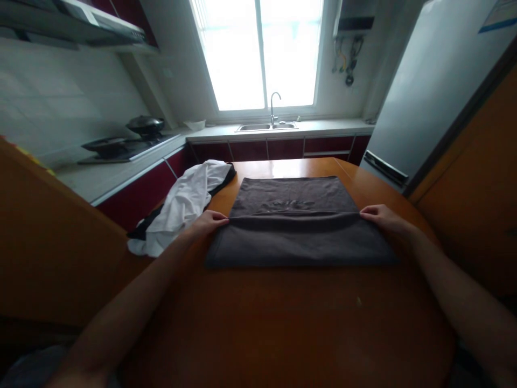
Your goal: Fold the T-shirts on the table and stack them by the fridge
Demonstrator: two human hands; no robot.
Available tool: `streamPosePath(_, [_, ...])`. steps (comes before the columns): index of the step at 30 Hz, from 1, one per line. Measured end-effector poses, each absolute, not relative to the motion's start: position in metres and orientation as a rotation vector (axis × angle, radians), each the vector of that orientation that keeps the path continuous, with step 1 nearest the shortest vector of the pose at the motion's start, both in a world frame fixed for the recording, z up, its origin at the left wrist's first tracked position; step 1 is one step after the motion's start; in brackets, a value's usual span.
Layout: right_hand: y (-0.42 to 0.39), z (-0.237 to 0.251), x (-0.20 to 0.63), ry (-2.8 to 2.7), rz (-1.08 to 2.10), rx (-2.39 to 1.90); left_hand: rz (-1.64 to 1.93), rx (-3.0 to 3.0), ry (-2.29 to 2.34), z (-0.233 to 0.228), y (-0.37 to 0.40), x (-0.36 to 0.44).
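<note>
A dark grey garment [297,223] lies spread on the wooden table [283,323], its near part folded over so a straight edge runs across the middle. My left hand [208,222] pinches the left end of that folded edge. My right hand [382,216] pinches the right end. Both hands rest low on the cloth, forearms stretched out over the table. A faint print shows on the far half of the garment.
A crumpled white and black garment [181,207] lies at the table's left edge. Beyond are a counter with a stove and pans [125,141], a sink with tap [270,124] under a bright window, and a fridge [428,91] at right.
</note>
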State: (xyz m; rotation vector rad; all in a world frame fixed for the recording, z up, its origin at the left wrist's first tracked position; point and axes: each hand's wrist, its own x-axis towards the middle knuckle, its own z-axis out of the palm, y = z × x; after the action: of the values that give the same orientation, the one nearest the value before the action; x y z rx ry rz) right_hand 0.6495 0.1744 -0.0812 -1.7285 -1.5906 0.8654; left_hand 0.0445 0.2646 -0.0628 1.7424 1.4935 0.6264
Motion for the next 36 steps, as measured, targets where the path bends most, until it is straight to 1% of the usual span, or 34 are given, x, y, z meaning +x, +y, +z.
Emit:
streamPosePath(7, [0.182, -0.076, 0.663, -1.588, 0.887, -1.666, 0.725, 1.760, 1.483, -0.053, 0.270, 0.044])
streamPosePath(14, [0.192, -0.084, 0.653, -1.612, 0.873, -1.710, 0.668, 1.771, 1.458, -0.073, 0.283, 0.046])
streamPosePath(20, [0.190, -0.078, 0.659, -1.589, 0.853, -1.665, 0.760, 1.856, 1.460, -0.064, 0.286, 0.045])
streamPosePath(27, [0.195, -0.084, 0.657, -1.647, 0.835, -1.728, 0.634, 1.884, 1.461, -0.078, 0.294, 0.043])
streamPosePath(29, [0.199, -0.083, 0.657, -1.742, 0.729, -1.769, 0.643, 1.982, 1.520, -0.076, 0.296, 0.044])
streamPosePath(31, [0.202, -0.077, 0.650, -1.840, 0.469, -1.814, 0.696, 2.171, 1.543, -0.068, 0.294, 0.054])
streamPosePath(34, [0.206, -0.066, 0.613, -1.938, 0.054, -1.725, 0.729, 2.489, 1.368, -0.054, 0.279, 0.093])
streamPosePath(36, [0.205, -0.065, 0.573, -2.041, 0.002, -1.597, 0.643, 2.613, 1.210, -0.049, 0.265, 0.133])
